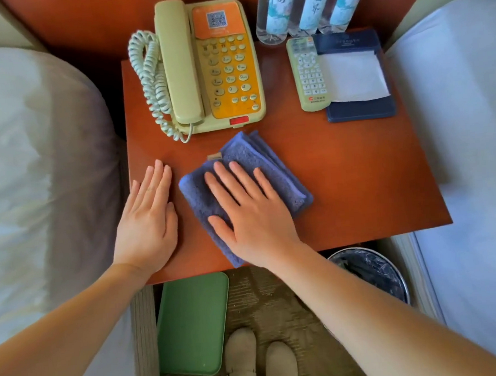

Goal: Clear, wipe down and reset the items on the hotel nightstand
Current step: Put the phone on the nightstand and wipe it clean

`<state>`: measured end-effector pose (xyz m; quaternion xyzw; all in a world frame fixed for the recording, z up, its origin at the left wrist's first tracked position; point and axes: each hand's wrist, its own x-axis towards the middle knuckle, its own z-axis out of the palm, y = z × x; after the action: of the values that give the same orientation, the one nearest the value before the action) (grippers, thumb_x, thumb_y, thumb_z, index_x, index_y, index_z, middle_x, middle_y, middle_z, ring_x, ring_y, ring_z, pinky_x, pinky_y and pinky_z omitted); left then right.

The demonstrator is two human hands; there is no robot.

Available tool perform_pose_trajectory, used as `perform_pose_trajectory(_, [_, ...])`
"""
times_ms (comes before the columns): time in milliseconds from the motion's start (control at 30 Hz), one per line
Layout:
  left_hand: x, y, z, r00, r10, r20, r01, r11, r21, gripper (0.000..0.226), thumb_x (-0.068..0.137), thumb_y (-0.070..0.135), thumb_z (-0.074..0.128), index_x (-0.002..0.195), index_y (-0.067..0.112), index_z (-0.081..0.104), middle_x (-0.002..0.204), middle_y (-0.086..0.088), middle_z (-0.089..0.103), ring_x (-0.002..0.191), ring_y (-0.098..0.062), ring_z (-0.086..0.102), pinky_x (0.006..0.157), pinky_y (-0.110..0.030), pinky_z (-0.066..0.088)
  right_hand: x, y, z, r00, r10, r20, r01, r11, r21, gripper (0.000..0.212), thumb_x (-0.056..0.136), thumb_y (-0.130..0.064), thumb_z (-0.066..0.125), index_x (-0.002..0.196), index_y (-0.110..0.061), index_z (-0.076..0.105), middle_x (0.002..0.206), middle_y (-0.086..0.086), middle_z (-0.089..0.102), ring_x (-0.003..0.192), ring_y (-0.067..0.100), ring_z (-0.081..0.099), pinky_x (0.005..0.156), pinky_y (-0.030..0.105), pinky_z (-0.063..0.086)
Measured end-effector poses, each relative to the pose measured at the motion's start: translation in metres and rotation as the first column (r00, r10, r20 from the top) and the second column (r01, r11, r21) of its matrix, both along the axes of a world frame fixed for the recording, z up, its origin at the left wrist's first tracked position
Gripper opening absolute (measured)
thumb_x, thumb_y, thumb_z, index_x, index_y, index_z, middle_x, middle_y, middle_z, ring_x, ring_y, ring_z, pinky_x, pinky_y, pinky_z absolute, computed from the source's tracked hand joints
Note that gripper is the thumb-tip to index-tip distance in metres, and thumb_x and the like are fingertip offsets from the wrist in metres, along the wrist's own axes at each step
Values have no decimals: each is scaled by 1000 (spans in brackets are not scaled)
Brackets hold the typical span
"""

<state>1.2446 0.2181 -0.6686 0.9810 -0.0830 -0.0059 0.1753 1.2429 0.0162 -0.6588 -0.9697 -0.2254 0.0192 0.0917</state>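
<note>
the folded blue cloth [284, 182] is lying flat on the reddish wooden surface [352, 186], near its front edge. the right hand [251, 214] is pressing down on it, fingers [226, 183] straight and slightly spread. the left hand [149, 218] is resting flat on bare wood just left of the cloth, fingers held together. beyond the fingers a cream and orange phone [203, 67] is sitting; farther right a remote [309, 75] is lying against a navy notepad holder [358, 109], with three water bottles [313, 7] behind. beds are flanking both sides. open wood is stretching right of the right fingers to the edge. below the front edge a green tray [191, 324] and a bin [373, 270] are showing.
</note>
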Motion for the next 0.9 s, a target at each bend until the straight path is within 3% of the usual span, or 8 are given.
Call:
perform_pose_trajectory(67, [1, -1, 0, 1000, -5, -4, 5, 1000, 0, 61, 95, 25, 22, 153, 6, 26, 160, -9, 20, 149, -19, 15, 121, -24, -1, 3, -52, -2, 1000, 25, 12, -24, 999, -27, 63, 94, -49, 40, 151, -23, 34, 158, -2, 28, 147, 19, 24, 119, 45, 17])
perform_pose_trajectory(133, [0, -2, 2, 1000, 0, -19, 0, 1000, 10, 61, 96, 26, 22, 154, 7, 24, 161, -7, 17, 150, -16, 11, 122, -25, -1, 0, -123, -4, 972, -225, 63, 230, 970, -77, 64, 94, -50, 35, 151, -20, 33, 158, 1, 30, 146, 22, 27, 118, 48, 21])
perform_pose_trajectory(233, [-1, -3, 3, 1000, 9, -17, -9, 1000, 25, 61, 96, 28, 21, 154, 9, 22, 161, -6, 17, 150, -13, 8, 121, -24, -3, -8, -194, 0, 807, -588, 44, 589, 797, -134, 70, 93, -53, 24, 152, -16, 28, 159, 7, 27, 145, 30, 26, 116, 54, 20])
perform_pose_trajectory(367, [0, -3, 2, 1000, 17, -18, -17, 999, 39, 61, 96, 28, 21, 155, 10, 22, 161, -6, 18, 150, -13, 8, 122, -25, -2, -3, -164, -2, 634, -773, 18, 769, 629, -112, 76, 90, -54, 13, 153, -13, 23, 160, 10, 22, 147, 31, 19, 117, 56, 14])
perform_pose_trajectory(400, [0, -4, 2, 1000, 15, -10, -15, 999, 44, 62, 96, 29, 21, 155, 10, 22, 161, -6, 18, 150, -14, 8, 122, -26, -1, -3, -145, -3, 636, -771, 35, 770, 630, -102, 75, 92, -53, 14, 153, -12, 24, 159, 11, 23, 147, 31, 20, 117, 56, 16])
perform_pose_trajectory(533, [-1, -3, 1, 1000, -3, 4, 3, 998, 59, 62, 96, 28, 21, 155, 9, 20, 162, -8, 17, 150, -16, 8, 122, -28, 0, -7, -62, -5, 822, -565, 68, 569, 815, -107, 68, 94, -50, 24, 152, -13, 28, 158, 9, 26, 146, 29, 24, 118, 52, 17])
perform_pose_trajectory(633, [-2, -3, 1, 1000, -4, 24, 2, 997, 71, 63, 95, 27, 21, 154, 6, 22, 161, -11, 19, 150, -19, 11, 122, -30, 1, -9, -9, -6, 904, -423, 55, 426, 902, -69, 68, 94, -49, 27, 152, -14, 29, 158, 8, 26, 147, 27, 23, 118, 51, 17])
perform_pose_trajectory(900, [-2, -4, 0, 998, -14, 66, 9, 997, 77, 66, 92, 31, 19, 154, 6, 23, 161, -11, 20, 150, -22, 14, 123, -34, 6, -17, 23, -8, 915, -402, 36, 404, 906, -125, 68, 96, -50, 16, 156, -18, 12, 163, 3, 8, 150, 23, 6, 121, 50, 6])
